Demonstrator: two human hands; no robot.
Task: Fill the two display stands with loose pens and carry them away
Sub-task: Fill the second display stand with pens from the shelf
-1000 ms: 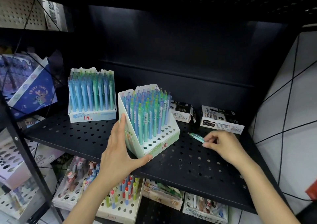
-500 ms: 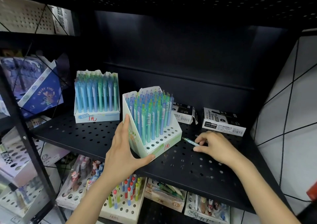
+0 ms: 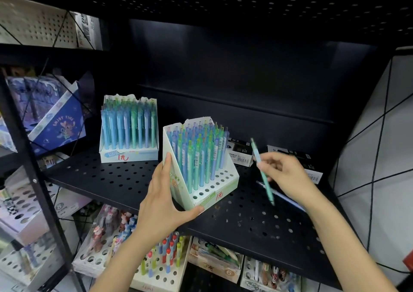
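A black perforated shelf [image 3: 116, 179] is seen from above, with two white cardboard display stands on it. The nearer stand [image 3: 201, 168] sits angled at the middle of the shelf and is gripped by the left hand [image 3: 165, 202]: the fingers are laid up its left wall and the thumb is hooked under its front corner. Most of its holes are filled with upright blue and green pens; the front rows of holes are seen bare.

A loose green pen [image 3: 262, 172] is pinched in the right hand [image 3: 283, 175], just to the right of that stand. Its long axis runs steeply, with the upper end tipped slightly left and the lower end towards the viewer. The bare front holes lie to the left of and a little below the pen, so the right hand is the nearer one for the insertion — it seems likely the pen would need to be swung upright first. Another loose pen [image 3: 288, 197] lies flat on the shelf under the right wrist.

The far stand [image 3: 128, 130], back left, looks full — "COLOR" is printed on its front, and "1元" is handwritten in red on both stands. A blue box [image 3: 60, 126] at far left reads "ENJOY TIME".
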